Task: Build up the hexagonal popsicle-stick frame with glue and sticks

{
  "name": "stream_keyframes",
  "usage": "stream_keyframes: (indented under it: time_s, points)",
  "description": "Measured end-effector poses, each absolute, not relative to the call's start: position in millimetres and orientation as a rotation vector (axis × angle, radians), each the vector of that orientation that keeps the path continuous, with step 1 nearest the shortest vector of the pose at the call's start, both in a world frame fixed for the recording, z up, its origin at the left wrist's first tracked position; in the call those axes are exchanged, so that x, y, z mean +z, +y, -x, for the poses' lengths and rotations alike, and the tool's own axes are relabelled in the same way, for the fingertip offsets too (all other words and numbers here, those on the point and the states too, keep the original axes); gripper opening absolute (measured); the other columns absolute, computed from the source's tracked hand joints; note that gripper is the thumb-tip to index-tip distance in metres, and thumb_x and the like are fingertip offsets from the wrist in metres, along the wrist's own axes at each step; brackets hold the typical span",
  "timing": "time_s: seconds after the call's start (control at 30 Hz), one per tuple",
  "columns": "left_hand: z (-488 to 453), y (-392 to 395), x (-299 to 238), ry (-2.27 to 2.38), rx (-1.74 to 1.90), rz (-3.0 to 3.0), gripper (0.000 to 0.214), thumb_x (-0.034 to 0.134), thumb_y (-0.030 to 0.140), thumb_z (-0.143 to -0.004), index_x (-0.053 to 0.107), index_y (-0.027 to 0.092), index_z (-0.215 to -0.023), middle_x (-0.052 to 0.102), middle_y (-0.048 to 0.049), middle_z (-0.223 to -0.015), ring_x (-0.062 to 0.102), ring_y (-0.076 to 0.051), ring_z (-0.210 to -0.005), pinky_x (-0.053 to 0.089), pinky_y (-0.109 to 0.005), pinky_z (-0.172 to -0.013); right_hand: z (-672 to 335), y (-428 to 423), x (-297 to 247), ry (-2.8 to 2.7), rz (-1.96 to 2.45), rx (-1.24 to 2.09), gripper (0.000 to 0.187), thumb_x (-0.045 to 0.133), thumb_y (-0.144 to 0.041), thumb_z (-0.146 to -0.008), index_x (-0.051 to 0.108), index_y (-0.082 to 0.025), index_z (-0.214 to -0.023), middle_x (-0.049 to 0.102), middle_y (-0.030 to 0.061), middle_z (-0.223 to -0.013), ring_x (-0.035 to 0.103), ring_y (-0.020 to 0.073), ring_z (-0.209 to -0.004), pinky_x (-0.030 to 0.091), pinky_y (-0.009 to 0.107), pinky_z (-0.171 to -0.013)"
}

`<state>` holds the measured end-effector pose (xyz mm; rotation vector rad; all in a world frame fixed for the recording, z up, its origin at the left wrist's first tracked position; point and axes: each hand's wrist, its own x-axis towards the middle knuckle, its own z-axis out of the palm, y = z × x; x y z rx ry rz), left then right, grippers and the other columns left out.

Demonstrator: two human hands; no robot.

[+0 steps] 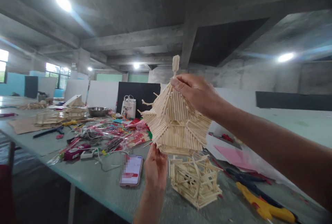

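Note:
In the middle of the head view, a model pagoda roof (178, 137) of pale thin sticks is held up over the table. It has two sloping tiers and a finial (176, 63) at its peak. My right hand (195, 91) pinches the roof at the top, just under the finial. From below, my left hand (156, 165) grips the lower eave, its fingertips partly hidden behind the sticks. Beneath the roof, a many-sided stick frame (195, 182) stands on the table, apart from both hands as far as I can see.
A phone (131, 170) lies left of my left hand. At the lower right rests a yellow and dark blue tool (264, 199), likely a glue gun. Plastic-wrapped craft materials (111, 132), a metal bowl (99, 111) and a white bag (129, 107) occupy the table (103, 191) farther back.

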<state>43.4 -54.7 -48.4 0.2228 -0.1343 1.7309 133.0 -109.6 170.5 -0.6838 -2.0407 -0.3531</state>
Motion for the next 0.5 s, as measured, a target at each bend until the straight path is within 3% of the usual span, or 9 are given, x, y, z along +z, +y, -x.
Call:
stream_keyframes:
  time_s: [0.2,0.37,0.5]
  points:
    - [-45,-51,-53,-0.133,1.743,-0.244,0.042,0.03,0.01,-0.098,0.07,0.014,-0.084,0.072,-0.0047,-0.079,0.067,-0.008,-0.068,0.055,-0.019,-0.07,-135,-105,167,-2.069,0.706,-0.314,0.047,0.047,-0.068,-0.084,0.056,-0.022,-0.077,0.058,0.003,-0.074,0.054,0.021,-0.071,0.04,0.036,-0.066]
    - [-44,-49,-52,-0.148,1.735,-0.279,0.041,0.031,0.012,-0.098,0.07,0.014,-0.085,0.073,-0.006,-0.084,0.069,-0.01,-0.08,0.055,-0.019,-0.075,-140,-95,169,-2.054,0.7,-0.278,0.048,0.055,-0.067,-0.078,0.062,-0.022,-0.091,0.061,0.0056,-0.084,0.056,0.0253,-0.081,0.045,0.039,-0.07]
    - [-44,-48,-47,-0.134,1.717,-0.309,0.041,0.032,0.014,-0.099,0.069,0.014,-0.082,0.073,-0.0053,-0.082,0.069,-0.011,-0.08,0.054,-0.02,-0.077,-146,-83,177,-2.102,0.677,-0.19,0.044,0.063,-0.063,-0.073,0.063,-0.021,-0.089,0.063,0.0072,-0.091,0.058,0.0284,-0.086,0.049,0.04,-0.07]
